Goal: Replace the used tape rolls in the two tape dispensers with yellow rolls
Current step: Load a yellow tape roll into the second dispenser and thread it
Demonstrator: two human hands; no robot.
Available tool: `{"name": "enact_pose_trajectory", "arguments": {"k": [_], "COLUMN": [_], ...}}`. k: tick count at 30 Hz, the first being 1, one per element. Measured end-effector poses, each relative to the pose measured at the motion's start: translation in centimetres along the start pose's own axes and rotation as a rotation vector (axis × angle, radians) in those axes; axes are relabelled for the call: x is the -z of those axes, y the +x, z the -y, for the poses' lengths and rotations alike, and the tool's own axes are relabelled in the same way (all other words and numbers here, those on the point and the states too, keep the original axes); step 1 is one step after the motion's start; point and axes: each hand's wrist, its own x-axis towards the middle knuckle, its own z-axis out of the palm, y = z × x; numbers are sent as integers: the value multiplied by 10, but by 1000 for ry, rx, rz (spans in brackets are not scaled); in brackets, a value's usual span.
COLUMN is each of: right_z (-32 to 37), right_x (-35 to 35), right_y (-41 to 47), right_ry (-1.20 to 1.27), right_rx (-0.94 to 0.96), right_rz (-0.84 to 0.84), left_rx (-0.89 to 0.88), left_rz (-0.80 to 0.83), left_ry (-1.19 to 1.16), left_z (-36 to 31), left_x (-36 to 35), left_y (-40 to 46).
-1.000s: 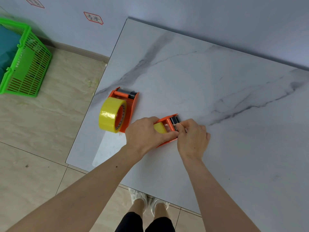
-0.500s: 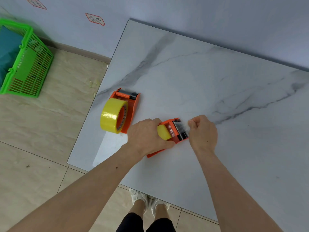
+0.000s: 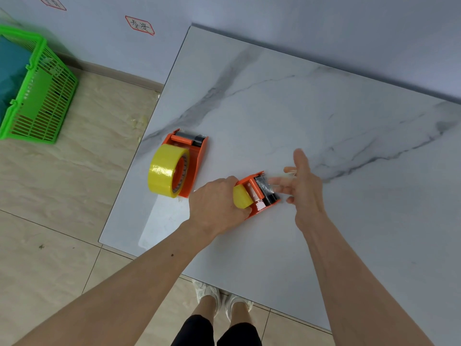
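Two orange tape dispensers lie on a white marble table (image 3: 287,116). The left dispenser (image 3: 197,156) carries a full yellow roll (image 3: 164,171) and lies near the table's left edge, untouched. The right dispenser (image 3: 259,193) holds a second yellow roll (image 3: 240,198), mostly covered by my left hand (image 3: 214,203), which grips the roll and dispenser body from the left. My right hand (image 3: 303,181) hovers just right of the dispenser's black roller end, fingers spread and blurred, with a thin clear strip of tape near the fingertips.
A green plastic basket (image 3: 37,96) with teal contents stands on the tiled floor at the far left. The wall runs along the table's far edge. My feet in white shoes (image 3: 222,300) stand at the table's near edge.
My right hand let go of the tape end at the dispenser's front and opened, fingers spreading and lifting to the right. My left hand kept its hold on the right dispenser.
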Motion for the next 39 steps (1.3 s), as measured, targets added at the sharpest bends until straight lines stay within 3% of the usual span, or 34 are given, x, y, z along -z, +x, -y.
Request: {"name": "enact_pose_trajectory", "arguments": {"k": [9,22,28,39], "right_z": [-18,4,17,38], "right_x": [-3,21,35,49], "right_y": [2,26,38,58], "right_ry": [-182,-230,-229,-284], "right_rx": [200,421,475,530], "right_rz": [-156,-188,-268,-243], "left_rx": [15,29,17,-9], "left_rz": [-13,-16,-24,-12], "left_ry": [-22,4,46,12], "left_z": [0,9,8,16], "left_x": [1,2,4,5], "left_y": [-3,-8,-8,-5]}}
